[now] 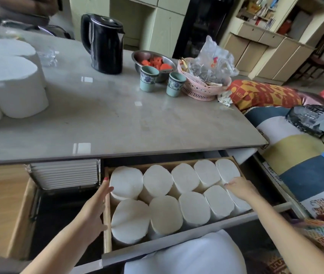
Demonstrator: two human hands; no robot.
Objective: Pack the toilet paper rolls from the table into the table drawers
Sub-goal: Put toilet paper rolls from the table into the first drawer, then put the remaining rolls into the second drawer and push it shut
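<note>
Broadly, the worktop (117,119) spans the upper half of the view, and under its near edge the right-hand drawer (177,247) stands pulled out toward the person, its long axis running left to right. It is packed with toilet paper rolls (165,214) standing on end in two rows of five, touching one another, with no open slot that I can see. To the left a second drawer (21,210) is also open and shows dark free room beside a stack of white ribbed trays (64,174). The rolls not yet packed (12,84) stand upright at the far left of the worktop, up and to the left of both hands and well apart from them; the left hand is the nearer, so the next fetch probably falls to it. The path there looks free, since the kettle (103,42), the two cups (149,79), the steel bowl (153,60) and the pink basket (200,86) all sit farther back and to the right. The left hand (95,202) lies along the drawer's left wall with straight fingers touching the far-left roll, gripping nothing. The right hand (240,187) rests with its fingers spread on the rolls at the right end, pressing rather than holding.
</note>
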